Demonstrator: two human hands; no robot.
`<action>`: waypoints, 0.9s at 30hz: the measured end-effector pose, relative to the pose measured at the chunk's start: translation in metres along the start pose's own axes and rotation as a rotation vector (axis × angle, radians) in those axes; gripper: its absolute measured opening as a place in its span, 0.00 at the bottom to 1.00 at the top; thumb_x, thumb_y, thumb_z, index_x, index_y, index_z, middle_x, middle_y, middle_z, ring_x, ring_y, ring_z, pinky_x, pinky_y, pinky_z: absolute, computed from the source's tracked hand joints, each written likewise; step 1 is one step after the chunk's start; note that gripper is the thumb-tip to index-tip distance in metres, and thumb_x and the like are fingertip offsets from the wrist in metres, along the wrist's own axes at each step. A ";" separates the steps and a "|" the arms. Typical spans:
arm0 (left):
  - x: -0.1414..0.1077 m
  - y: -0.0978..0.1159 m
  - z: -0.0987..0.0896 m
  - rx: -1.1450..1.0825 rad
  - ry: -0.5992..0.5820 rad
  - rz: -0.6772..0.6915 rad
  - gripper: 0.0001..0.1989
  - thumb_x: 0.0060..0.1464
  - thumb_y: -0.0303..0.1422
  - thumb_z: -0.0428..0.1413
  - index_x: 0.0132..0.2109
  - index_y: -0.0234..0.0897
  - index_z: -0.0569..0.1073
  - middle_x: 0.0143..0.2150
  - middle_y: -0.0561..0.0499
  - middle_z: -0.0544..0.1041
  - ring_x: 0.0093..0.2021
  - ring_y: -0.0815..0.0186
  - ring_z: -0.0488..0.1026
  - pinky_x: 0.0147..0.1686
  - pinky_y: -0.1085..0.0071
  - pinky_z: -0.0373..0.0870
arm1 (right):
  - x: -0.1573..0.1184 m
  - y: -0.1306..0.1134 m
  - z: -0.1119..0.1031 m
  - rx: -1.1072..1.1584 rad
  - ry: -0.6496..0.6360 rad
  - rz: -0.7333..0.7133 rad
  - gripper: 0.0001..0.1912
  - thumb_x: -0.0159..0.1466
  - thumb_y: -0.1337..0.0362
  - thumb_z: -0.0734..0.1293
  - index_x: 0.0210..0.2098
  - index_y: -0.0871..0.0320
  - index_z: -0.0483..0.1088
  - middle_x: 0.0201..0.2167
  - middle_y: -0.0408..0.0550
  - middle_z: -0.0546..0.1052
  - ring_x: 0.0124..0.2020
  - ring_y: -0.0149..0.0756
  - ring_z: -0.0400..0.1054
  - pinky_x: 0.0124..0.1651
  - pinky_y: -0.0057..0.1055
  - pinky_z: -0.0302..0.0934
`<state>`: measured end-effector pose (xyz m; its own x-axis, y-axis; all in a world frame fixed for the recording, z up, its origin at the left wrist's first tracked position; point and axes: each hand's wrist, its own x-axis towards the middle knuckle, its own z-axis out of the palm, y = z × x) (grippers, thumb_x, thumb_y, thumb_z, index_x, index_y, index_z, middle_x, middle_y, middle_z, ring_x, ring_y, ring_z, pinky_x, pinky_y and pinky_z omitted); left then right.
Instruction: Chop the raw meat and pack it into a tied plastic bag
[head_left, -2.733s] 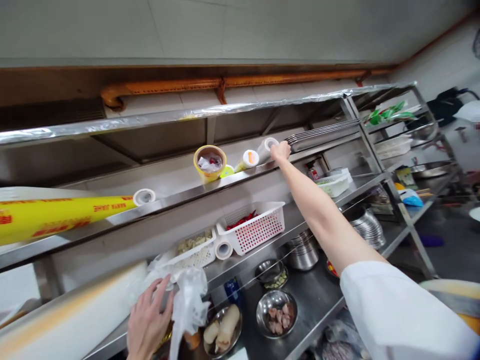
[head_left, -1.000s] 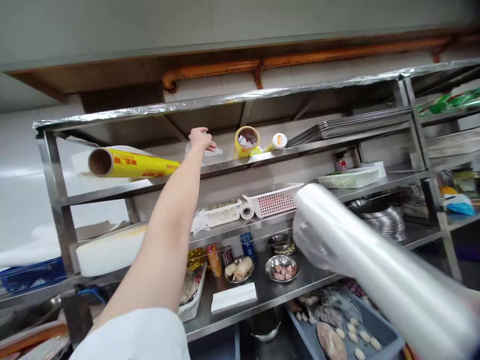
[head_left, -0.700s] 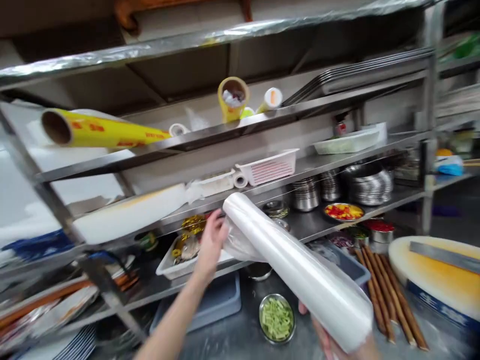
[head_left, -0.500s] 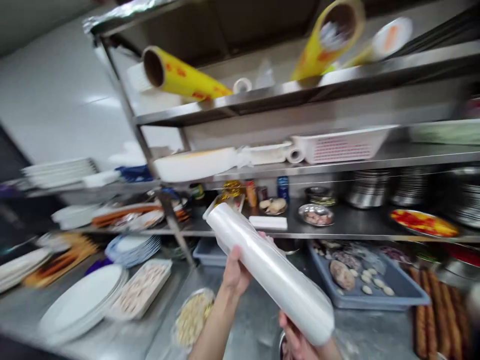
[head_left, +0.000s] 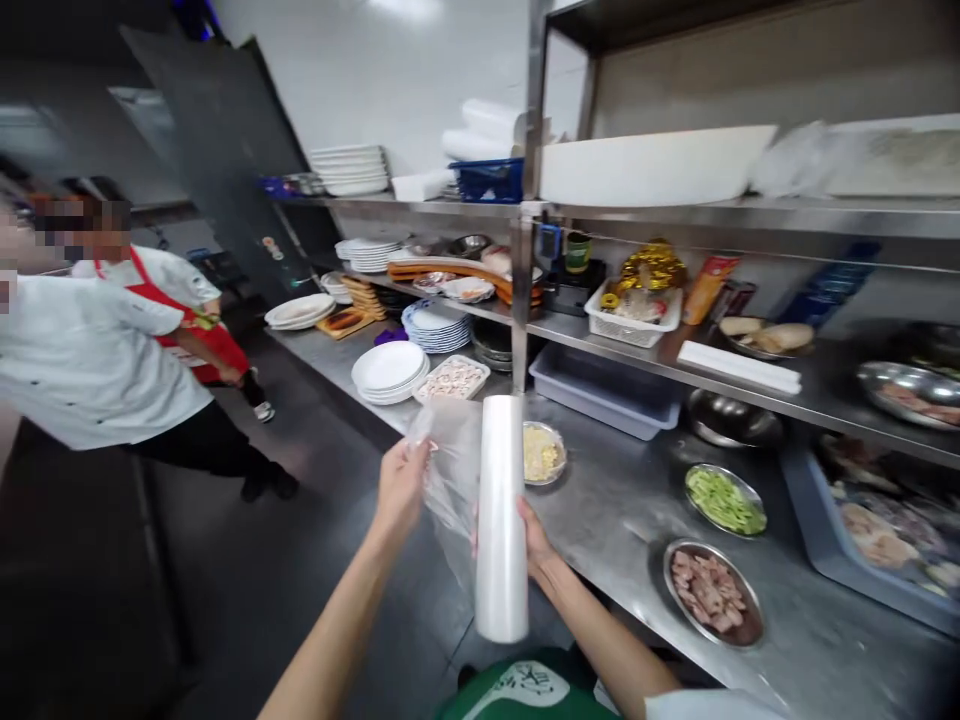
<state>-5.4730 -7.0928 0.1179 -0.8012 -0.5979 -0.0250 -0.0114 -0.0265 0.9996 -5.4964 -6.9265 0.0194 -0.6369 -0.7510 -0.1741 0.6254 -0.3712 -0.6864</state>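
A thick roll of clear plastic film (head_left: pixel 501 540) stands nearly upright in front of me. My right hand (head_left: pixel 534 535) grips it from the right side, its fingers partly hidden behind the roll. On the left, my left hand (head_left: pixel 405 480) pinches the loose end of the film (head_left: pixel 452 465), which hangs as a crumpled sheet between hand and roll. Behind the roll, a bowl of pale chopped food (head_left: pixel 541 452) is partly covered from view. On the counter to the right are a bowl of green slices (head_left: pixel 725 498) and a bowl of raw meat pieces (head_left: pixel 715 592).
The steel counter (head_left: pixel 600 520) runs along my right, below shelves with an upright post (head_left: pixel 525 300). A grey tub (head_left: pixel 600 395) and white plates (head_left: pixel 388 372) stand on it. Two people are at the left, one in a white jacket (head_left: pixel 97 365), one in a red apron (head_left: pixel 217 350).
My view has swung left and down. The roll has turned from slanted to nearly upright. My left hand has moved off the roll and now holds its loose film out to the left.
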 end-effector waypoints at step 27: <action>-0.071 0.008 -0.104 -0.261 0.129 0.027 0.29 0.50 0.57 0.64 0.23 0.41 0.60 0.16 0.58 0.50 0.18 0.71 0.49 0.23 0.66 0.66 | 0.110 0.030 0.034 -0.673 0.388 -0.234 0.31 0.44 0.58 0.79 0.45 0.57 0.69 0.42 0.47 0.79 0.43 0.42 0.72 0.51 0.40 0.68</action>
<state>-5.3537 -7.1338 0.1261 -0.7164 -0.6975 -0.0163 0.1770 -0.2043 0.9628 -5.5319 -7.0387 0.0034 -0.9060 -0.4057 -0.1211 0.1302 0.0052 -0.9915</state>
